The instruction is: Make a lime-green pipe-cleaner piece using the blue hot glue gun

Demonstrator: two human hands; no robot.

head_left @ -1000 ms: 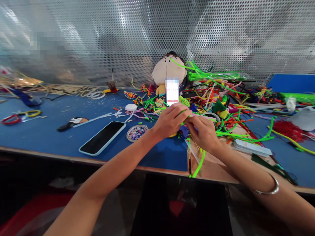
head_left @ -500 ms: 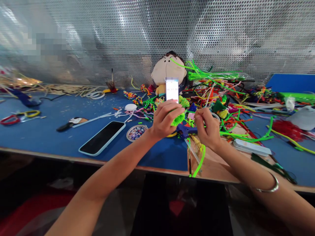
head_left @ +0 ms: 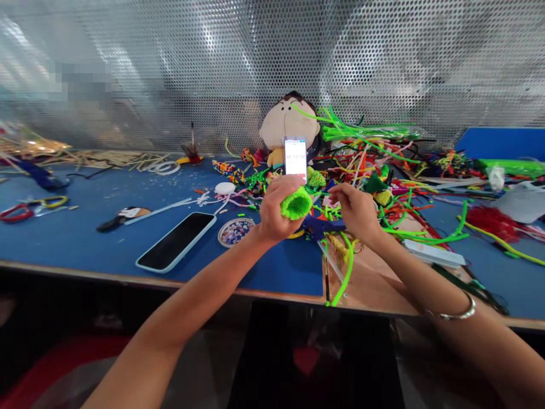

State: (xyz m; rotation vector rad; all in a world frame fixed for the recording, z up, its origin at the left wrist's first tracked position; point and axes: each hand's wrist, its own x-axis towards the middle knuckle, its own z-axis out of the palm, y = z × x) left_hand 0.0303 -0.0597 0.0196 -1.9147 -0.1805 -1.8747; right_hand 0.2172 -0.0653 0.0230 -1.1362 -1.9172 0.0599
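My left hand point(head_left: 275, 210) is wrapped round a bright green fuzzy piece that looks made of pipe cleaners point(head_left: 297, 203); its hollow, cup-like opening faces me. Just to the right, my right hand point(head_left: 355, 211) is raised with thumb and fingertips pinched together, apart from the green piece. Whatever is between those fingertips is too small to make out. Below and between both hands lies a dark blue glue gun point(head_left: 317, 227) on the table. Behind the left hand stands a lit phone showing a timer point(head_left: 295, 158), propped before a plush doll point(head_left: 289, 122).
A dark-screened phone point(head_left: 176, 241), a round tin of beads point(head_left: 235, 232) and a black-handled tool point(head_left: 113, 222) lie at left, with scissors point(head_left: 34, 209) farther out. Tangled pipe cleaners point(head_left: 409, 196) heap up at right. A perforated metal wall point(head_left: 170, 62) closes the back.
My left hand has turned, so the green piece's hollow end now faces me. My right hand has shifted slightly left and its fingers point more toward the piece.
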